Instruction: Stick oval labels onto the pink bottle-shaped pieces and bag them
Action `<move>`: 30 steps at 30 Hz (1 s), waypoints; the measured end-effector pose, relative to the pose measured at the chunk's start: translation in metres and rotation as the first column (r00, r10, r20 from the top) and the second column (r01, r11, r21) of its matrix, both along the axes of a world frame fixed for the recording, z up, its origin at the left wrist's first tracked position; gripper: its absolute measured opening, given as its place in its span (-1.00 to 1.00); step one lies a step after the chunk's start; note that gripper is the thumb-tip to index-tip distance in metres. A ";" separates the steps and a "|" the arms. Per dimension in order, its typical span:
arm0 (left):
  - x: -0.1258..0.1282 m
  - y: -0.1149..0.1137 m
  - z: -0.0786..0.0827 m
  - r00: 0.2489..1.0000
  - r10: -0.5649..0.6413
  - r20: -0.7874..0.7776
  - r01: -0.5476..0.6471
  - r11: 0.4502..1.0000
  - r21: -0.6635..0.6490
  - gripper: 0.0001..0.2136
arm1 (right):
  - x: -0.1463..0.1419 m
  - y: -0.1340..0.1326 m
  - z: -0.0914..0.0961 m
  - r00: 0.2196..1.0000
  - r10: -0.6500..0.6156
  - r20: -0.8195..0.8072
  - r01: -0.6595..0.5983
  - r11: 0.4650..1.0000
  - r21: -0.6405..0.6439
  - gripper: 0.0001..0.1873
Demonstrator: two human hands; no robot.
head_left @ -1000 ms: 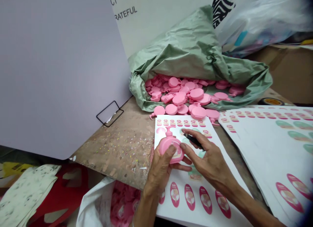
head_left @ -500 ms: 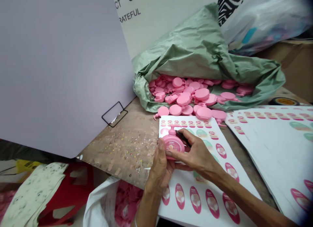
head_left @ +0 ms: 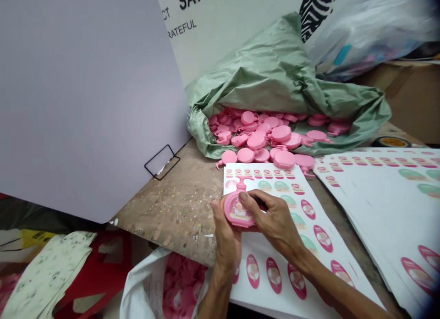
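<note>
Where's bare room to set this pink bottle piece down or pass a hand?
The open patch is the flecked wooden tabletop, bordered by the lilac board, the sticker sheet and the left hand. A narrow wood strip separates that sheet from the stacked sheets. It is crowded above the sheet, where pink bottle-shaped pieces spill from the green plastic bag.
</note>
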State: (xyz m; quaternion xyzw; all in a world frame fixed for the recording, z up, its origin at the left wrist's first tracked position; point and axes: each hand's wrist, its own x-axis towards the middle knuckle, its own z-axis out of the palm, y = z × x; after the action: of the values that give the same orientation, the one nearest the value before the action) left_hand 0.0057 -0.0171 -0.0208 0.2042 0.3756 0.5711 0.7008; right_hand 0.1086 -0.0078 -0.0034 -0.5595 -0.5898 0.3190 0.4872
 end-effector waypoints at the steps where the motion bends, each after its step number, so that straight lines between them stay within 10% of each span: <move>1: 0.001 0.000 0.003 0.999 -0.016 0.030 0.015 1.000 0.007 -0.38 | 0.002 0.000 -0.001 1.000 0.014 -0.005 -0.014 1.000 -0.020 -0.59; 18: -0.001 0.010 0.008 0.940 -0.332 0.084 0.338 0.938 -0.072 -0.32 | 0.045 0.001 0.004 0.991 0.130 -0.012 -0.131 0.981 -0.143 -0.54; 30: 0.009 0.010 0.013 0.986 -0.133 0.101 0.149 0.974 -0.173 -0.58 | 0.023 -0.006 -0.012 0.942 -0.023 0.336 -0.028 0.989 0.146 -0.37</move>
State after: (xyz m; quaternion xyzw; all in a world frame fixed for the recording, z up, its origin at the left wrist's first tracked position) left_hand 0.0150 -0.0070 -0.0081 0.1409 0.3786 0.4920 0.7712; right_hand 0.1313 -0.0141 -0.0157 -0.5672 -0.6870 0.1747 0.4192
